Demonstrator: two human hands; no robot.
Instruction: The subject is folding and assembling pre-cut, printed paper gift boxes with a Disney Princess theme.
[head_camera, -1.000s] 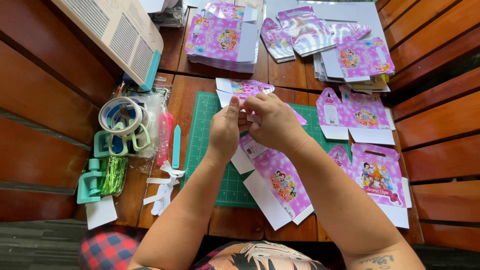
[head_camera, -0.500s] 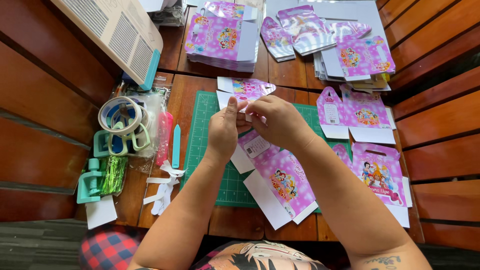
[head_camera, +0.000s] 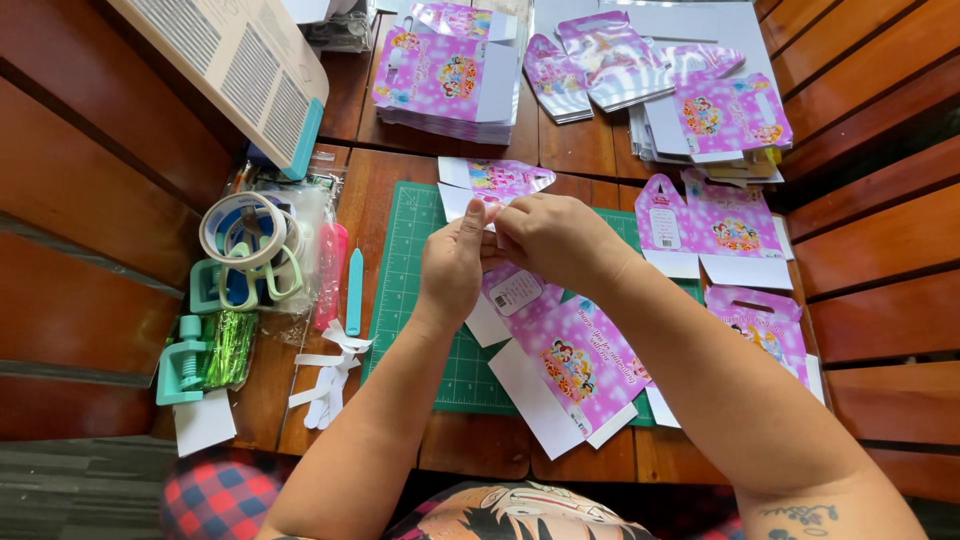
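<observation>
A flat pink and white printed cardboard box cut-out (head_camera: 565, 360) lies over the green cutting mat (head_camera: 405, 290), its far end (head_camera: 495, 180) poking out past my fingers. My left hand (head_camera: 450, 270) pinches the cut-out near its middle, thumb up. My right hand (head_camera: 545, 238) meets it from the right, fingers closed on the same piece of card. What lies directly between the fingertips is hidden by the hands.
Stacks of pink cut-outs (head_camera: 450, 80) and shiny ones (head_camera: 610, 50) lie at the back; more cut-outs (head_camera: 715, 225) at the right. Tape rolls (head_camera: 245, 230), a teal tool (head_camera: 354, 290), a pink tube (head_camera: 328, 275), a clamp (head_camera: 185, 360), white strips (head_camera: 325, 375) sit left. A vented box (head_camera: 240, 70) stands behind.
My hands have stayed on the cut-out and shifted slightly toward me and to the right; the far flap shows a bit more. Nothing else moved.
</observation>
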